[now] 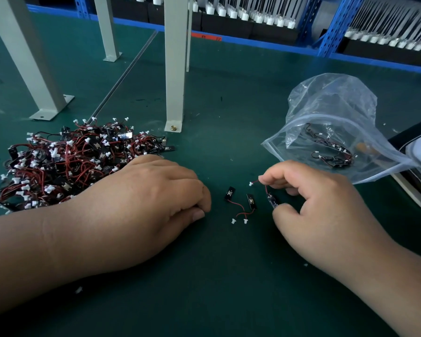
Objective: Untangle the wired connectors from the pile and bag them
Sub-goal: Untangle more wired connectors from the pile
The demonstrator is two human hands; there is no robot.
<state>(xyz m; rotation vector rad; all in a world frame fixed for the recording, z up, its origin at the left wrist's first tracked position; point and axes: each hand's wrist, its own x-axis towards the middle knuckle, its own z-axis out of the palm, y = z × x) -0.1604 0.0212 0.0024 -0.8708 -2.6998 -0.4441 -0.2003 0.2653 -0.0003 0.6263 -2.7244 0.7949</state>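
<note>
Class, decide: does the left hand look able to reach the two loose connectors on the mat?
Probably yes: only bare mat lies between the left hand and the two loose connectors.

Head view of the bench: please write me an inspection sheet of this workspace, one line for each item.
Surface: green mat, with small white bits scattered on it.
Job's things: tangled pile at left; two loose connectors between the hands; clear bag at right, open, several connectors inside.
Clutter: flat object at the right edge, partly behind the bag.
Grippers: left hand rests curled beside the pile, contents hidden; right hand fingers pinch the held connector.
Cables: only the connectors' thin red and black wires.
Surroundings: grey posts; blue rack behind.
</note>
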